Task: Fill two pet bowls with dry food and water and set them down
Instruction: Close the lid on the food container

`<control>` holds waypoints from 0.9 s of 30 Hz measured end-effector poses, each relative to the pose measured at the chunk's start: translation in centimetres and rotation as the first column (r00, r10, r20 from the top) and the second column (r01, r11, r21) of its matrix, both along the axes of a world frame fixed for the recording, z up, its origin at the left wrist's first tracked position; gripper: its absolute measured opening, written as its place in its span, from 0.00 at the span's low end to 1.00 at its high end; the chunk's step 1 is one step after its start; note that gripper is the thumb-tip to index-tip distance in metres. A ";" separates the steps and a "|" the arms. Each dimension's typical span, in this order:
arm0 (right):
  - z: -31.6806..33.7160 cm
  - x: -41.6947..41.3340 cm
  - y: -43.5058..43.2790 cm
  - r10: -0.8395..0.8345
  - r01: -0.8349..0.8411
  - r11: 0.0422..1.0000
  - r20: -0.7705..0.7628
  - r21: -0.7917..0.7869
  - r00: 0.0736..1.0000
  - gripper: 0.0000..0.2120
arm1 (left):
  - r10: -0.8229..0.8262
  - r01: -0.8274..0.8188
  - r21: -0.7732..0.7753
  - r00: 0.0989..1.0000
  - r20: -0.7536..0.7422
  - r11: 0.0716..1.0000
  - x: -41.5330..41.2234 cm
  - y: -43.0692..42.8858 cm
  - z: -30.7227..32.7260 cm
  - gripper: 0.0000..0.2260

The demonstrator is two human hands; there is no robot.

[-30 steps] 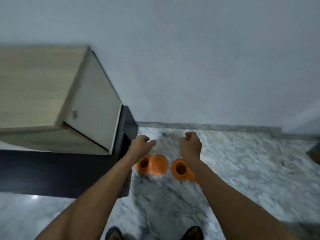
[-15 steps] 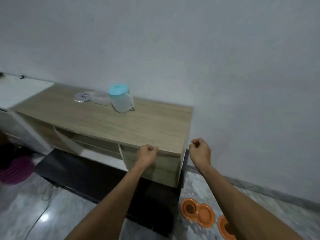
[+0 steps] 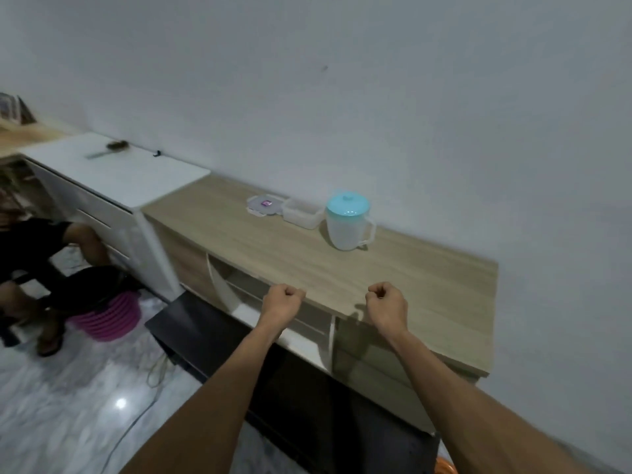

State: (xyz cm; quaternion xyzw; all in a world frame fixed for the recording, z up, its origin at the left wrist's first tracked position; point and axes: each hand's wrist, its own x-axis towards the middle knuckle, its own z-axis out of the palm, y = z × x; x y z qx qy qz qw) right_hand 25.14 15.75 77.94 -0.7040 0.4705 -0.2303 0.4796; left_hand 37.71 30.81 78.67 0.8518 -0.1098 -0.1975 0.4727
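Head view swung up from the floor bowls to a wooden cabinet [image 3: 393, 285]. Left hand [image 3: 281, 302] and right hand [image 3: 385, 304] fisted, empty, apart. Lidded jug [image 3: 347, 222] and clear container [image 3: 302, 216] beyond both fists; bowls nearly out of frame, probably set down already.

1. Wooden cabinet [image 3: 393, 285], against a pale wall [image 3: 342, 80].
2. White cabinet [image 3: 116, 176], touching the wooden one's left end; a small dark item on top, blurred.
3. Pink ribbed basin [image 3: 109, 319], on the marble floor [image 3: 61, 405].
4. Seated person [image 3: 30, 254], far left.
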 end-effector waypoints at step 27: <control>-4.6 44.3 0.3 0.006 0.003 0.996 -0.094 0.088 0.996 0.08 | -0.204 0.191 0.187 0.978 0.054 0.964 46.4 -3.3 -3.0 0.17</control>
